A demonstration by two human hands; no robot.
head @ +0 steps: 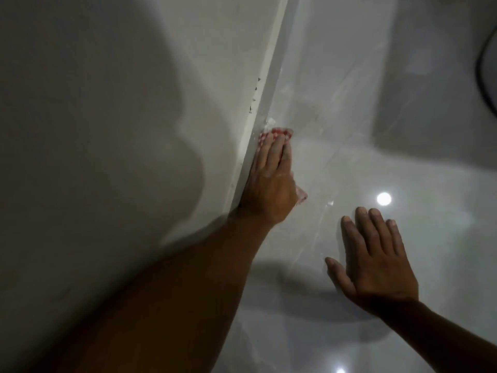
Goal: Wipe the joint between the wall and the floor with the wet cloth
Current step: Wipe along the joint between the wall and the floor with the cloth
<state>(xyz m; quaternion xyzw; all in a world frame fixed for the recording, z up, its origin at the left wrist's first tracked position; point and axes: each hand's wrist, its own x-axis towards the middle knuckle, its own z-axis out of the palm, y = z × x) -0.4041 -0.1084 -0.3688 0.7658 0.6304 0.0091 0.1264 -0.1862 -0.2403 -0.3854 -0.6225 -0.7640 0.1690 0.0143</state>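
A white wall fills the left side, and a white skirting strip runs along its foot where it meets the glossy grey floor. My left hand presses a red-and-white checked cloth flat against the floor, right at that joint. The cloth pokes out beyond my fingertips and beside my wrist; most of it is hidden under the hand. My right hand lies flat on the floor with fingers spread, holding nothing, to the right of and nearer than the left hand.
Small dark specks dot the wall just above the skirting, ahead of the cloth. A dark curved object shows at the right edge. Ceiling lights reflect on the wet-looking floor.
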